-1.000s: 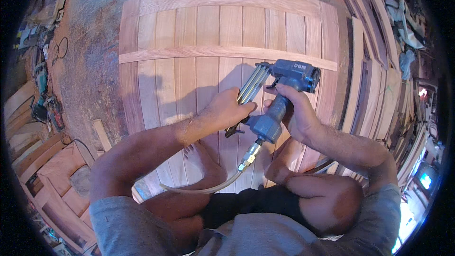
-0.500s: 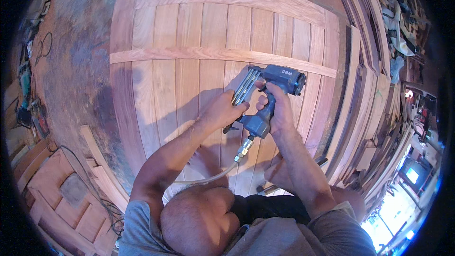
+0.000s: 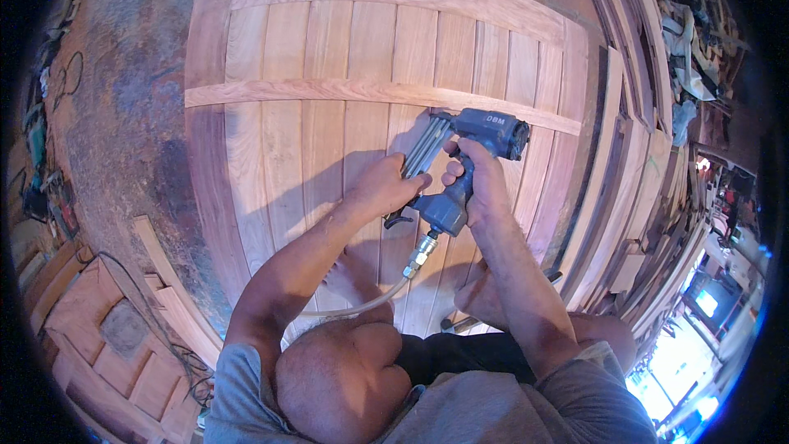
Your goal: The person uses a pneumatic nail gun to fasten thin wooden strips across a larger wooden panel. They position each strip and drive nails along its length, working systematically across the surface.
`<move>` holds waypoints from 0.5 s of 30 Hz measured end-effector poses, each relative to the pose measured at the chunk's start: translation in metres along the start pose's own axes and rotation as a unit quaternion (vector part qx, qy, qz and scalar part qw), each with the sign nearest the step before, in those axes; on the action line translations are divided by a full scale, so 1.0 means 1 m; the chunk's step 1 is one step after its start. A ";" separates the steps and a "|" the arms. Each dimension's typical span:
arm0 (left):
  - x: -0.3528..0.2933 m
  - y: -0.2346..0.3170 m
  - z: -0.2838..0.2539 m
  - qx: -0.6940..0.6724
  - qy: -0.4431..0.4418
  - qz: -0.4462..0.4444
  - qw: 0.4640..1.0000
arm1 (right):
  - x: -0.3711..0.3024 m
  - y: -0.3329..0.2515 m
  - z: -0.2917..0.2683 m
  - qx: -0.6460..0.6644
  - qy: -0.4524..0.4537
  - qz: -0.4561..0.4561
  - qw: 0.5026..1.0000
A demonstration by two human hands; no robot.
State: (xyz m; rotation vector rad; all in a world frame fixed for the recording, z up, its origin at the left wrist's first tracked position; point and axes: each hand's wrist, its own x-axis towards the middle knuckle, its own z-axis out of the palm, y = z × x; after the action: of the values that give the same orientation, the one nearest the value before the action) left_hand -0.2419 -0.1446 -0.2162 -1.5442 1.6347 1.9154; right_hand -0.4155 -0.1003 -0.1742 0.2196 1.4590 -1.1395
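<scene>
A dark pneumatic nail gun [image 3: 485, 126] lies tilted over a large planked wooden panel [image 3: 329, 148], its nose close to the pale crossbar [image 3: 329, 90]. My right hand [image 3: 486, 185] is wrapped round its grip. With my left hand [image 3: 385, 189] I hold the slanted silvery magazine [image 3: 425, 148], fingers closed on its side. At the base of the grip a metal coupling [image 3: 419, 256] joins a pale air hose [image 3: 349, 312], which curves away to the left by my leg. Whether the nose touches the crossbar, I cannot tell.
Long planks [image 3: 608, 205] are stacked along the panel's right side. A second panelled wooden piece [image 3: 152, 386] lies at the lower left, with a dark cable [image 3: 140, 288] beside it. Loose boards [image 3: 168, 279] lie between it and the large panel.
Both hands keep their hold on the nail gun, which stays at nearly the same place by the crossbar. The whole view has shifted slightly.
</scene>
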 end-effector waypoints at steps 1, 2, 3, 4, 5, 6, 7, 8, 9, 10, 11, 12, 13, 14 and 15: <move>-0.002 0.000 -0.002 -0.023 -0.005 0.014 1.000 | -0.002 0.001 0.002 0.017 -0.012 -0.006 1.000; -0.004 -0.001 -0.005 -0.042 -0.013 0.014 0.999 | -0.004 0.003 0.005 0.030 -0.018 -0.010 0.999; -0.007 -0.003 -0.007 -0.067 -0.019 0.016 0.997 | -0.005 0.006 0.009 0.037 0.000 -0.008 0.999; -0.011 -0.007 -0.010 -0.053 -0.006 0.015 0.998 | -0.008 0.010 0.012 0.043 -0.033 -0.020 0.998; -0.016 -0.013 -0.013 -0.044 0.006 0.015 0.999 | -0.012 0.015 0.016 0.044 -0.041 -0.026 0.998; -0.020 -0.020 -0.017 -0.028 0.025 0.015 0.999 | -0.014 0.022 0.021 0.048 -0.049 -0.033 0.997; -0.024 -0.027 -0.021 -0.051 0.035 0.023 0.998 | -0.015 0.027 0.027 0.044 -0.061 -0.033 0.997; -0.028 -0.034 -0.022 -0.071 0.048 0.030 0.996 | -0.015 0.033 0.032 0.041 -0.071 -0.032 0.996; -0.029 -0.040 -0.023 -0.087 0.059 0.030 0.994 | -0.016 0.037 0.036 0.038 -0.090 -0.032 0.995; -0.029 -0.045 -0.024 -0.095 0.064 0.041 0.993 | -0.015 0.040 0.040 0.047 -0.122 -0.023 0.991; -0.028 -0.050 -0.025 -0.098 0.068 0.044 0.992 | -0.015 0.042 0.043 0.039 -0.105 -0.021 0.993; -0.027 -0.054 -0.026 -0.101 0.070 0.047 0.991 | -0.014 0.043 0.045 0.031 -0.099 -0.018 0.994; -0.026 -0.057 -0.026 -0.078 0.072 0.048 0.993 | -0.014 0.043 0.047 0.022 -0.092 -0.015 0.995; -0.024 -0.058 -0.028 -0.053 0.071 0.050 0.995 | -0.015 0.043 0.048 0.018 -0.088 -0.015 0.996; -0.022 -0.060 -0.028 -0.025 0.075 0.051 0.996 | -0.015 0.043 0.049 0.014 -0.084 -0.016 0.996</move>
State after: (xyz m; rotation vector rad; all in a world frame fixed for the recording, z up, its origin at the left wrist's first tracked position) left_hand -0.1746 -0.1353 -0.2317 -1.6916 1.7713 1.9488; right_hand -0.3489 -0.1076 -0.1734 0.1164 1.3034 -1.1769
